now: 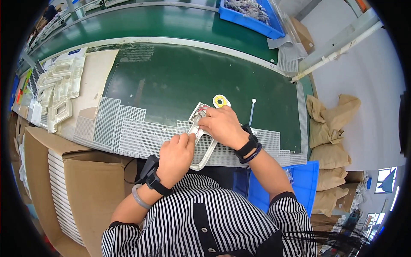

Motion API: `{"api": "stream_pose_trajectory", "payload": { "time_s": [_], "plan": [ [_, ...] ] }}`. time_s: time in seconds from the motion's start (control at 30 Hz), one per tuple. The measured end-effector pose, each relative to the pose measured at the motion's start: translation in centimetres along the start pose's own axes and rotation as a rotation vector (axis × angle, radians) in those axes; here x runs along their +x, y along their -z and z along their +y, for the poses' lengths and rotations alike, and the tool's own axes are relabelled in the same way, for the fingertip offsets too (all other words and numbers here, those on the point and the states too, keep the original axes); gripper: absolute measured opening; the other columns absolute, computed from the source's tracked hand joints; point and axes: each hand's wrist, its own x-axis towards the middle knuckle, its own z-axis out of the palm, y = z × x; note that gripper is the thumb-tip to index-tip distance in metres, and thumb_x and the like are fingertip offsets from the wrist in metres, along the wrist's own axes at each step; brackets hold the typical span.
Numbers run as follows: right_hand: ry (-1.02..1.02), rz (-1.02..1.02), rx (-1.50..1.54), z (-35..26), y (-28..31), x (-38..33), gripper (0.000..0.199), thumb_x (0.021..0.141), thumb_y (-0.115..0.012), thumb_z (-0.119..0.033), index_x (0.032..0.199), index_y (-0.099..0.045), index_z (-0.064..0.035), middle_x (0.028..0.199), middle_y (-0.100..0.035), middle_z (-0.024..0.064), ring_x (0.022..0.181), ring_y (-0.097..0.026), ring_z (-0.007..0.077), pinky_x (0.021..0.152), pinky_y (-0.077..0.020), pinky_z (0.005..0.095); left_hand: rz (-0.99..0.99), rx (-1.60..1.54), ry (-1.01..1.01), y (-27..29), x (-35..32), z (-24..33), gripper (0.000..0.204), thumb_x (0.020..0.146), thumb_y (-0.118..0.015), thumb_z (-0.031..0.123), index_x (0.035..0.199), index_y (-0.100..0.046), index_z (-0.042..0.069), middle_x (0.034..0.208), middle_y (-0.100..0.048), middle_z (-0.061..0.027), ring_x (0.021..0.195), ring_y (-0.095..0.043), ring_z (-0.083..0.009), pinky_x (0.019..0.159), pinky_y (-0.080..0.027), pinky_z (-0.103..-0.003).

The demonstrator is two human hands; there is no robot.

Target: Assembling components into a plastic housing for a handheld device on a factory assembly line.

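Note:
A white plastic housing with a looped handle [207, 155] lies at the near edge of the green bench, its open upper end showing small inner parts and red wires. My left hand [176, 155] is closed on the housing's left side, thumb and fingertips pressed to it. Over its upper part, my right hand [223, 126] is bent with the fingers pinched together at the wires; what the fingertips hold is partly hidden. Just beyond that hand sits a white oval piece with a yellow ring and dark centre [220, 101].
White grid matting [141, 135] lines the bench's near edge. A pale blue stick with a white tip [251, 111] lies to the right. Several white plastic shells [62, 109] rest on cardboard at left. A blue bin [278, 28] stands at the back; brown sacks [329, 156] are stacked right.

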Motion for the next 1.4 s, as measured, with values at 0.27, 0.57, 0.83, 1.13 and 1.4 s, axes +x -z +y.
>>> {"api": "stream_pose_trajectory", "payload": {
  "time_s": [0.27,0.57,0.83,1.13,1.4],
  "plan": [
    [0.037,-0.026,-0.184,-0.7,-0.4,-0.7,0.011,0.082,-0.066,-0.016,0.086,-0.077,-0.015,0.079,-0.059,0.0007,0.079,-0.063,0.0191,0.076,-0.0421,0.0369,-0.038,0.107,-0.134,0.9,-0.7,-1.0,0.057,0.086,-0.071,0.031,0.137,-0.062,0.007,0.127,-0.059,-0.014,0.117,-0.056,-0.0314,0.103,-0.045,-0.047],
    [-0.275,0.3,0.153,-0.2,5.6,-4.5,0.027,0.09,-0.071,-0.015,0.116,-0.073,-0.0078,0.085,-0.067,0.0067,0.077,-0.063,0.0262,0.08,-0.0468,0.0386,-0.322,-0.23,-0.09,3.8,-0.6,-3.1,0.087,0.087,-0.073,0.045,0.156,-0.037,0.006,0.156,-0.038,-0.0248,0.139,-0.041,-0.0435,0.116,-0.033,-0.053],
    [-0.703,0.32,0.366,-0.2,4.5,-14.6,0.025,0.091,-0.071,-0.013,0.115,-0.073,-0.0058,0.091,-0.068,0.0093,0.069,-0.067,0.0234,0.064,-0.0526,0.0343,-0.196,-0.281,-0.165,4.2,13.1,-0.3,0.039,0.091,-0.069,0.017,0.126,-0.064,-0.001,0.121,-0.066,-0.0183,0.114,-0.06,-0.0382,0.098,-0.049,-0.046],
    [-0.717,0.384,0.269,-1.6,2.7,-15.1,0.02,0.09,-0.073,-0.016,0.107,-0.072,-0.0046,0.09,-0.068,0.0076,0.067,-0.066,0.0221,0.062,-0.0518,0.0347,-0.517,0.197,-0.083,-4.1,19.0,3.8,0.049,0.09,-0.069,0.05,0.104,-0.065,0.004,0.079,-0.073,-0.0119,0.07,-0.071,-0.0346,0.061,-0.056,-0.045],
    [-0.688,0.416,0.282,-0.7,2.5,-16.0,0.015,0.09,-0.07,-0.021,0.1,-0.072,-0.0093,0.086,-0.066,0.0054,0.071,-0.065,0.0301,0.067,-0.0506,0.0418,-0.508,0.22,0.092,-6.3,21.1,2.5,0.034,0.085,-0.066,0.016,0.114,-0.058,0.002,0.093,-0.074,-0.0166,0.084,-0.073,-0.0371,0.069,-0.058,-0.049]
  ]
}}
